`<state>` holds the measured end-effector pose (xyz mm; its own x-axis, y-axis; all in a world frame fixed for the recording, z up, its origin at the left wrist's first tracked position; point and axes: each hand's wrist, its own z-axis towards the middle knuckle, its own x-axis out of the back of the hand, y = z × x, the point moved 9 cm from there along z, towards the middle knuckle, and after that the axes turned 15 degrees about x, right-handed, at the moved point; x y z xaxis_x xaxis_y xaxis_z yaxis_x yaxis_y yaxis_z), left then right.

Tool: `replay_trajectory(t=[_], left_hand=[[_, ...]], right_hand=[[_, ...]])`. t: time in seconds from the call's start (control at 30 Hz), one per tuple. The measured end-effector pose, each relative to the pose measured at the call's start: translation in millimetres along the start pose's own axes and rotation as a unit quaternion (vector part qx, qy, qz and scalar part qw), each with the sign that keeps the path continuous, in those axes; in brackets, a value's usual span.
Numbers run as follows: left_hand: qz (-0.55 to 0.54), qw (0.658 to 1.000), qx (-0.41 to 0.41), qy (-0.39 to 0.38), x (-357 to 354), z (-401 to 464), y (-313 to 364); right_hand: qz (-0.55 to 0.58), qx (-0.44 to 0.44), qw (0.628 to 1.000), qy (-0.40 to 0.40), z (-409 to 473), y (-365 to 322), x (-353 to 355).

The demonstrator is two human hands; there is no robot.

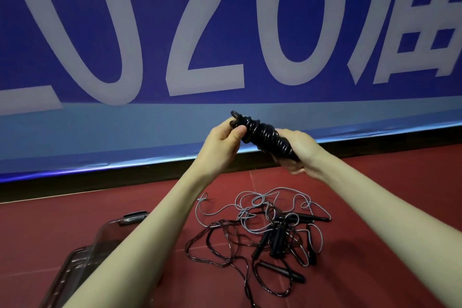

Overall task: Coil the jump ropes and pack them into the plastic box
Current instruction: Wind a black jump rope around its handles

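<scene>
My one camera sits on my head, facing forward and down, close over my forearms (wide-angle, apparently bowing the banner [225, 32]) toward the floor [375, 270].

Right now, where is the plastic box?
In the head view, the box sits on the red floor at lower left, partly hidden under the left forearm, left of the tangled ropes.
</scene>
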<state>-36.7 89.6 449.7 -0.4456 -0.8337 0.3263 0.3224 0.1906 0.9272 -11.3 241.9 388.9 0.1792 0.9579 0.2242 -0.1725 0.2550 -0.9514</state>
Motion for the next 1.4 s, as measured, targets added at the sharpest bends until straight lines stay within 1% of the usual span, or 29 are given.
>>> replay_trajectory(t=[0.03,0.1,0.2,0.3,0.4,0.47,0.53,0.57,0.6,0.63,0.7,0.73,0.8,0.87,0.97,1.03,1.2,1.23,1.33,1.4], left_hand=[[-0.026,1.000,0.013,0.000,0,0,-1],[-0.056,0.998,0.032,0.001,-1,1,-2],[-0.033,0.999,0.023,-0.004,-7,-1,5],[-0.041,0.998,0.028,-0.036,-15,-6,6],[-0.073,0.995,0.040,-0.061,-20,-6,5],[-0.063,0.996,0.052,-0.046,-18,-4,3],[-0.049,0.997,0.047,-0.031,-15,-3,5],[-0.045,0.998,0.043,-0.028,-13,-2,6],[-0.039,0.998,0.043,-0.027,-10,-1,7],[-0.032,0.998,0.043,-0.029,-8,0,6],[-0.011,0.998,0.041,-0.035,-2,3,4],[-0.002,0.998,0.041,-0.040,1,4,3],[0.009,0.998,0.043,-0.053,5,5,1],[-0.003,0.997,0.043,-0.062,9,5,1],[-0.021,0.997,0.045,-0.063,13,6,-1],[-0.015,0.997,0.056,-0.056,12,6,-2],[0.044,0.996,0.080,-0.024,9,7,-10],[0.049,0.996,0.077,-0.006,9,8,-10],[0.072,0.992,0.057,0.084,11,7,-3],[0.062,0.990,0.049,0.114,10,5,1]], right_hand=[[-0.053,0.045,0.996,0.050,2,-9,9],[-0.134,0.125,0.974,0.130,1,-27,20],[-0.176,0.199,0.940,0.214,-10,-41,29],[-0.256,0.252,0.892,0.276,-20,-50,36],[-0.313,0.283,0.856,0.298,-26,-54,42],[-0.349,0.308,0.836,0.290,-30,-58,41],[-0.361,0.337,0.830,0.261,-30,-63,37],[-0.358,0.350,0.834,0.233,-29,-65,33],[-0.343,0.355,0.847,0.196,-25,-65,29],[-0.312,0.351,0.869,0.154,-21,-64,26],[-0.219,0.309,0.924,0.061,-15,-59,16],[-0.193,0.293,0.936,0.024,-15,-59,12],[-0.222,0.290,0.930,-0.038,-18,-64,3],[-0.278,0.295,0.910,-0.083,-21,-70,-11],[-0.315,0.309,0.894,-0.082,-21,-73,-25],[-0.322,0.305,0.893,-0.074,-21,-72,-28],[-0.314,0.289,0.901,-0.078,-21,-63,-30],[-0.312,0.287,0.903,-0.069,-19,-61,-29],[-0.306,0.286,0.908,-0.028,-16,-58,-19],[-0.286,0.286,0.914,-0.007,-16,-59,-14]])
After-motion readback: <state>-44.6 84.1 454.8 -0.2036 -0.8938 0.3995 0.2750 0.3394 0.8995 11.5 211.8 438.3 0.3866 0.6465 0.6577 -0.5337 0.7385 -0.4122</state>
